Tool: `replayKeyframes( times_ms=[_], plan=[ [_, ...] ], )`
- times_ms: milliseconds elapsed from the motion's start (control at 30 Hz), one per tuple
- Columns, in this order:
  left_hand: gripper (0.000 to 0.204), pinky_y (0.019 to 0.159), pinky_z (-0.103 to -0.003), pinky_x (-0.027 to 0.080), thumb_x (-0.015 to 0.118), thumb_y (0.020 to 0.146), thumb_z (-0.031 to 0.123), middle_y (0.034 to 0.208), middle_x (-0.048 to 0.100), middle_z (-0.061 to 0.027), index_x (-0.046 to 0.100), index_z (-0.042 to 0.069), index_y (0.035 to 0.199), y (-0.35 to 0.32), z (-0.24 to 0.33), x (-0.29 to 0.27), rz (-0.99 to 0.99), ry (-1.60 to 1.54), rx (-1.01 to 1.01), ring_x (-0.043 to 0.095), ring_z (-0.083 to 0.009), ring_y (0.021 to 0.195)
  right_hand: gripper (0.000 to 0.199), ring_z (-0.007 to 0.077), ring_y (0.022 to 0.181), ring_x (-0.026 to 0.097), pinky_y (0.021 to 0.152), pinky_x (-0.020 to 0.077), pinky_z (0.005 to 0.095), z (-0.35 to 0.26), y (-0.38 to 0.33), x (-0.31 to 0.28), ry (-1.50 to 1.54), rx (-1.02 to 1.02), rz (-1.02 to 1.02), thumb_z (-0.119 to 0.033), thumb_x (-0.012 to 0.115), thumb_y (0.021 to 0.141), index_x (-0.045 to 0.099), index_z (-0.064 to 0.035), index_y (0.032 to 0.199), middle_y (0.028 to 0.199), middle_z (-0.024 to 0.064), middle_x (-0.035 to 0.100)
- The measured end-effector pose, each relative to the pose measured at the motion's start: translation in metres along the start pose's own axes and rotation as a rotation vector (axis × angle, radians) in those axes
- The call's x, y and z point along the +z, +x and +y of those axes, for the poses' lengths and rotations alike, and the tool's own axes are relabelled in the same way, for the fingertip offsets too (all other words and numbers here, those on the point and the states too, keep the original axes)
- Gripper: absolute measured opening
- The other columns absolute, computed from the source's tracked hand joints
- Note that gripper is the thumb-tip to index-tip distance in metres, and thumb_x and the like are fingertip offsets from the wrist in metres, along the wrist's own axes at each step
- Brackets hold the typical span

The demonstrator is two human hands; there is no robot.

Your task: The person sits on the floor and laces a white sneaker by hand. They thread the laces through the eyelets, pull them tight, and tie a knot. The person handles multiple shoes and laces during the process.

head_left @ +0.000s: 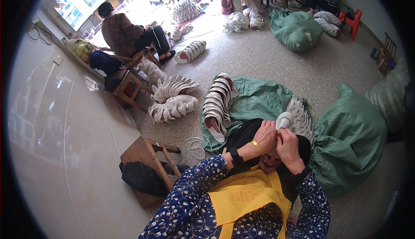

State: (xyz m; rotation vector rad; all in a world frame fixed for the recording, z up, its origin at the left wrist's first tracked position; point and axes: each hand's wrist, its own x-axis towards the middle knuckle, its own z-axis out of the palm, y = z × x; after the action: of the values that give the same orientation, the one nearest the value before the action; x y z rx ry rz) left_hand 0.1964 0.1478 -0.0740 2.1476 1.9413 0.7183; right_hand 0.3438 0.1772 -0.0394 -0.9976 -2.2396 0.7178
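Over my lap, my left hand and my right hand meet with bent, closed fingers at a white shoe. Its rounded toe points away from me, and a reddish inside shows below my hands. The fingertips pinch close together at the shoe's opening; any small thing between them is too small to make out. Just beyond on the right lies a row of nested white shoe uppers. Left of my knees a longer row of nested uppers with reddish linings rests on a green woven sack.
A bulging green sack stands close on my right. To my left are a wooden stool with a black bag and a white cord on the floor. More upper bundles lie farther left. Several people sit working beyond.
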Motion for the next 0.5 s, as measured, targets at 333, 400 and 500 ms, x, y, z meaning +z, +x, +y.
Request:
replayKeyframes(
  times_ms=[333, 400, 500],
  plan=[
    [0.021, 0.086, -0.043, 0.041, 0.060, 0.079, 0.014, 0.099, 0.056, -0.0192, 0.062, -0.001, 0.093, 0.000, -0.001, 0.005, -0.103, 0.171, 0.090, 0.052, -0.0357, 0.098, 0.010, 0.0429, 0.084, 0.066, 0.073, 0.0531, 0.0498, 0.005, 0.003, 0.022, -0.209, 0.043, -0.001, -0.008, 0.062, 0.089, 0.066, 0.0011, 0.088, 0.089, 0.0219, 0.062],
    [0.020, 0.087, -0.043, 0.041, 0.059, 0.080, 0.013, 0.099, 0.056, -0.0195, 0.061, -0.001, 0.094, 0.000, -0.002, 0.004, -0.117, 0.160, 0.091, 0.052, -0.0362, 0.098, 0.011, 0.0429, 0.085, 0.066, 0.073, 0.0531, 0.0497, 0.005, 0.003, 0.023, -0.199, 0.055, 0.014, -0.009, 0.062, 0.090, 0.066, 0.0011, 0.087, 0.089, 0.0219, 0.062],
    [0.020, 0.087, -0.044, 0.042, 0.058, 0.081, 0.012, 0.099, 0.056, -0.0202, 0.059, -0.002, 0.097, -0.002, -0.003, 0.005, -0.082, 0.073, 0.062, 0.052, -0.0376, 0.098, 0.013, 0.0427, 0.086, 0.066, 0.074, 0.0529, 0.0498, 0.004, 0.003, 0.026, -0.177, 0.083, 0.025, -0.011, 0.062, 0.091, 0.067, 0.0009, 0.089, 0.089, 0.0221, 0.063]
  ],
)
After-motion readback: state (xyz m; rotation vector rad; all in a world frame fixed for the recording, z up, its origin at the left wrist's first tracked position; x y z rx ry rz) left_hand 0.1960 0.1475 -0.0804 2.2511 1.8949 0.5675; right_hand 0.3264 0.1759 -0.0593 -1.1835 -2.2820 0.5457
